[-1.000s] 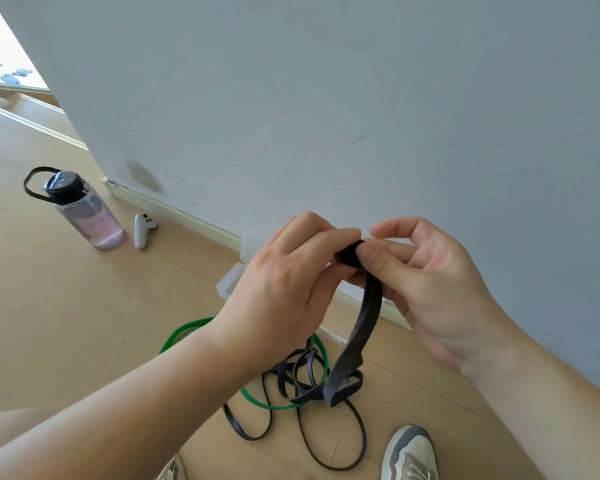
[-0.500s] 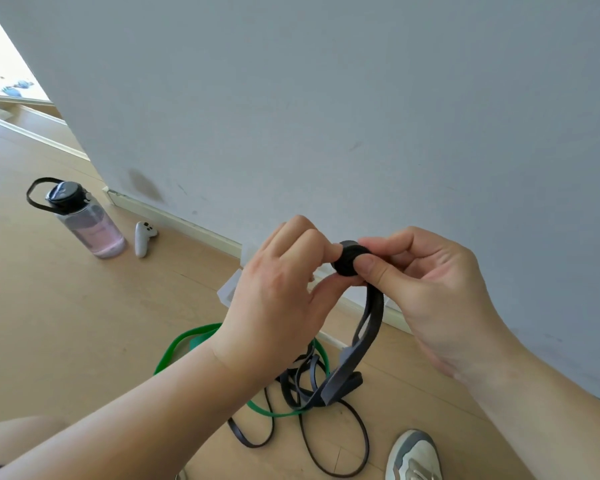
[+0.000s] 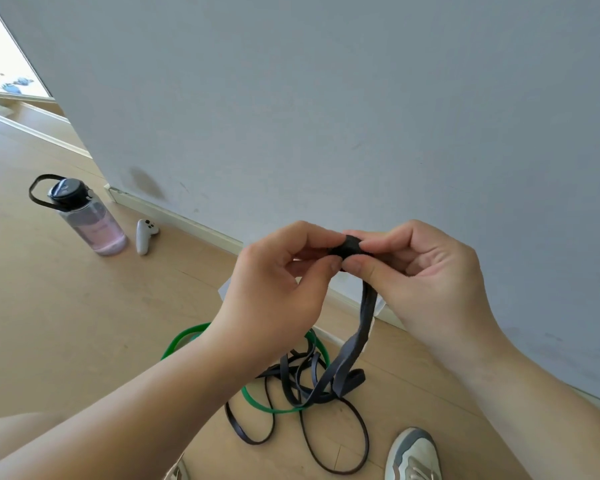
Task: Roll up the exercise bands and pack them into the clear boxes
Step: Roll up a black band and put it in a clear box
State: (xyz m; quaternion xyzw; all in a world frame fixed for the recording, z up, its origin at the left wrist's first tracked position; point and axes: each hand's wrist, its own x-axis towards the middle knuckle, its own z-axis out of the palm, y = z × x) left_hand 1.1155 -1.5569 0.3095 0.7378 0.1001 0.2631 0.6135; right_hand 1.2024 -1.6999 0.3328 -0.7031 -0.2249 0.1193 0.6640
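Between the two raised hands, in front of the grey wall (image 3: 326, 98), a small tight coil has been formed at the top end of the dark band (image 3: 366, 317). A second ago only a folded end was pinched there; since then the coil has been turned into a round roll and the hands have been lifted slightly. The roll is pinched by the thumb and fingers of the left hand (image 3: 278, 289) from one side and by the thumb and fingers of the right hand (image 3: 426, 282) from the other, both grips pressed together on it. Most of the band is not yet wound: its free length hangs down to the floor (image 3: 66, 323), where it ends in a loose heap with a green band (image 3: 271, 407) and thin black bands (image 3: 343, 455). Rolling is judged to be at an early stage. Part of a clear box (image 3: 224, 289) appears behind the left hand by the skirting, mostly hidden. A water bottle (image 3: 90, 223) and a white controller (image 3: 144, 235) stand well apart on the floor.
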